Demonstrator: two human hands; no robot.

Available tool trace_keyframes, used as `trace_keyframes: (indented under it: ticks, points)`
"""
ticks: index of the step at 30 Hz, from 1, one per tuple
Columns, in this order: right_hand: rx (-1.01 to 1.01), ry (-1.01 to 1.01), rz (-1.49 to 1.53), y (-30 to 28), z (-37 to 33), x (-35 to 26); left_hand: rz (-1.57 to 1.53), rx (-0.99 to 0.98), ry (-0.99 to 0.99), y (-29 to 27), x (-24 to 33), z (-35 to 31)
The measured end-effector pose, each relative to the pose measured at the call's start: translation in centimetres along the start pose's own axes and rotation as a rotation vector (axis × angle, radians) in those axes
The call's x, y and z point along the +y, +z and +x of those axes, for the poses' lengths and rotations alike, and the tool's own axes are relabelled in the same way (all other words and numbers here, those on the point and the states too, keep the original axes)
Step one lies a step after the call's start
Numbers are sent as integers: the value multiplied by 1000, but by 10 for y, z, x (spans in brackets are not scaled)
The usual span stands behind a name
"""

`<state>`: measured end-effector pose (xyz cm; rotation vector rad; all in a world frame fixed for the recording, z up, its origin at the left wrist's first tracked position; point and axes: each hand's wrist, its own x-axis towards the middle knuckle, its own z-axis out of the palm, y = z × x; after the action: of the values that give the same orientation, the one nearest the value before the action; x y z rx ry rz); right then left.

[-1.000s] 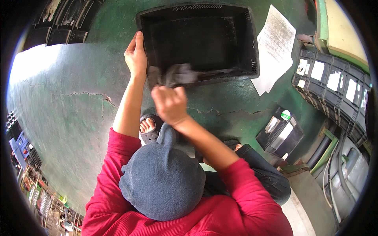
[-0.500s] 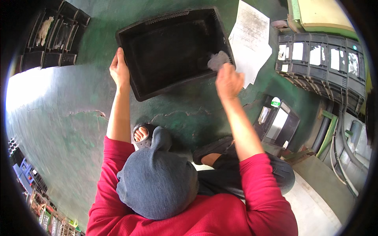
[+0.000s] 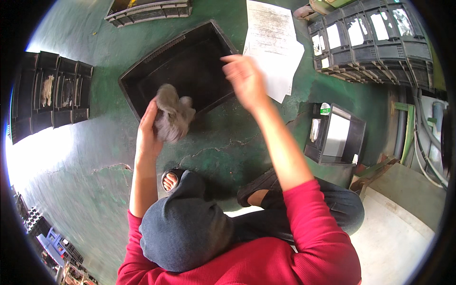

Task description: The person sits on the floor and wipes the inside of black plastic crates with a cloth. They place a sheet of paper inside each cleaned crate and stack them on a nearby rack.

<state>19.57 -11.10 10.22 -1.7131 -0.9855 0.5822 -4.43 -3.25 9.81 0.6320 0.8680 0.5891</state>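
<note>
My left hand (image 3: pixel 148 135) is closed round a bunched grey cloth rag (image 3: pixel 174 116). The rag hangs over the near left side of a black plastic crate (image 3: pixel 190 57), which sits turned at an angle on the floor, its dark inside facing up. My right hand (image 3: pixel 247 83) is by the crate's right rim, slightly smeared by motion. Its fingers stretch out to the left with no object in them. Whether they touch the rim I cannot tell.
Soiled white sheets (image 3: pixel 273 52) lie right of the crate. Stacked black crates (image 3: pixel 370 40) stand at the far right, others (image 3: pixel 52 92) at the left, and one (image 3: pixel 149 12) beyond. A small black bin (image 3: pixel 335 135) is near my right arm. The green floor (image 3: pixel 218 147) is cracked.
The rag has passed from my right hand to my left, which has left the crate's left rim. My right hand has moved left and opened. The crate appears tilted more in view.
</note>
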Motion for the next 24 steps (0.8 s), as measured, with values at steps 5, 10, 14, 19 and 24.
trace_keyframes:
  ticks: [5,10,14,19,24]
  points:
    - [456,861,-896,-121,5,175,277,-191,121,41,18,-31]
    - [364,1180,-774,-134,9,198,192,-142,-31,14,28,-44]
    - [259,990,-710,-195,6,247,167,-35,17,3,36,-57]
    - [326,934,-1010,-240,15,185,125,67,33,-10,36,-66]
    - [364,687,-707,-342,51,156,70,-78,27,-29,40,-64]
